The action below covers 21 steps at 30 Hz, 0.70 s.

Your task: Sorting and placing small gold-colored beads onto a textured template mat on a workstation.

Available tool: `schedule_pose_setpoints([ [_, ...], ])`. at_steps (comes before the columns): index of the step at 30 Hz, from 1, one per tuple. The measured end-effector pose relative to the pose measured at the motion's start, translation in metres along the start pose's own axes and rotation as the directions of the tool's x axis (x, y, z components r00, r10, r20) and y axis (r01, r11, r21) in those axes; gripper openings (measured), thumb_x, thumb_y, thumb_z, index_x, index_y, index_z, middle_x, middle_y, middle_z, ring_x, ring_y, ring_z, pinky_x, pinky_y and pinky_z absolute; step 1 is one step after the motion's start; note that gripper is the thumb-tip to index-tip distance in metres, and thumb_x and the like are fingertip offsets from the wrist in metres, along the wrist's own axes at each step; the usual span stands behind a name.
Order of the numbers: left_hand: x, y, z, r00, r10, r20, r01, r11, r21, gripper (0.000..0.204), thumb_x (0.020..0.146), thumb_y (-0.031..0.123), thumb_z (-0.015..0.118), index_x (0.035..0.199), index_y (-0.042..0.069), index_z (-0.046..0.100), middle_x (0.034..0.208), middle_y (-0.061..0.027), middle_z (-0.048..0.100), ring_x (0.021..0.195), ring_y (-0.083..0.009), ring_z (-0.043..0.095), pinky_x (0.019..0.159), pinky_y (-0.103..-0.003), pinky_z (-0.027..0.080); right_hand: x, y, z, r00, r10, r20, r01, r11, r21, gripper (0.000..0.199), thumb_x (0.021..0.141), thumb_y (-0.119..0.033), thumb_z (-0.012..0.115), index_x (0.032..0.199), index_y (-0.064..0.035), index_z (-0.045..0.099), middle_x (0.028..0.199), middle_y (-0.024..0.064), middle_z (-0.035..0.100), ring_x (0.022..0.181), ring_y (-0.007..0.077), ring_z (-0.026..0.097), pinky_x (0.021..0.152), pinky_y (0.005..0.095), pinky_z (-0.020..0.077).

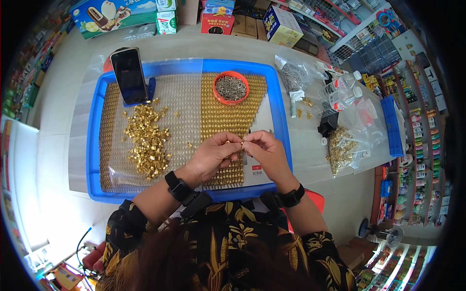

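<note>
Inside the blue tray (92, 140), toward its near right corner, a white sheet (251, 175) carries a small red block of pale characters, with dark characters below. Beyond the tray's far edge, a red box (217, 24) shows pale characters, and a white carton (166, 22) to its left has green lettering. Right of the tray, a clear bottle (338, 99) wears a red-printed label, too small to read.

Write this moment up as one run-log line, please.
left hand: pinching small gold piece; right hand: pinching same piece; gold pile: left side of blue tray; orange bowl: metal pins inside
</note>
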State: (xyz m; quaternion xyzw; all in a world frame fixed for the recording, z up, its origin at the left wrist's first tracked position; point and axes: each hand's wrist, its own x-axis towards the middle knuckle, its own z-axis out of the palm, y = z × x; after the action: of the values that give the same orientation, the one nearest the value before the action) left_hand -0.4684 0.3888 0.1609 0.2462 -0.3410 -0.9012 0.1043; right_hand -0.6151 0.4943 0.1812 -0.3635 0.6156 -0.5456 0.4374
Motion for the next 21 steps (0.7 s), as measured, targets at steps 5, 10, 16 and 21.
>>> schedule_pose_setpoints([
  [5,0.001,0.0,0.001,0.999,-0.017,-0.045,0.017,1.0,-0.002,0.011,0.089,0.007,0.056,0.1,0.005,0.056,0.08,0.0004,0.056,0.065,-0.0045,0.051,0.046,-0.016,0.034,-0.001,0.001,-0.005,0.997,0.034,0.07,-0.028,0.997,-0.075,0.013,0.085,-0.006,0.062,0.097,-0.003,0.06,0.087,-0.0001,0.06,0.076,0.0054,0.056,0.067,0.0205,0.046],
  [10,0.002,0.001,0.001,0.998,-0.03,-0.046,0.03,0.999,-0.013,0.013,0.089,0.008,0.057,0.101,0.005,0.056,0.082,0.0002,0.056,0.066,-0.0045,0.052,0.046,-0.016,0.034,-0.005,-0.008,-0.002,0.997,-0.035,0.071,0.048,0.98,-0.191,0.014,0.083,-0.006,0.063,0.097,-0.0032,0.06,0.087,0.0,0.061,0.076,0.0058,0.057,0.067,0.0212,0.047],
  [16,0.0,0.002,0.005,0.998,-0.002,-0.06,0.005,0.998,0.058,0.016,0.089,0.009,0.055,0.105,0.004,0.054,0.085,-0.0016,0.057,0.067,-0.0059,0.052,0.046,-0.016,0.034,0.002,-0.012,-0.015,0.987,-0.117,0.11,0.154,0.881,-0.446,0.017,0.08,-0.005,0.064,0.096,-0.0021,0.059,0.084,0.002,0.062,0.074,0.0085,0.06,0.067,0.023,0.0488],
  [21,0.002,0.005,-0.001,0.995,0.059,-0.08,-0.064,0.996,-0.064,0.016,0.09,0.007,0.05,0.106,0.004,0.051,0.087,-0.0042,0.058,0.066,-0.0079,0.051,0.046,-0.017,0.035,0.013,-0.006,-0.04,0.98,0.066,0.185,0.087,0.696,-0.713,0.015,0.078,-0.006,0.065,0.091,-0.0015,0.059,0.08,0.0067,0.063,0.072,0.0147,0.063,0.066,0.0261,0.05],
])
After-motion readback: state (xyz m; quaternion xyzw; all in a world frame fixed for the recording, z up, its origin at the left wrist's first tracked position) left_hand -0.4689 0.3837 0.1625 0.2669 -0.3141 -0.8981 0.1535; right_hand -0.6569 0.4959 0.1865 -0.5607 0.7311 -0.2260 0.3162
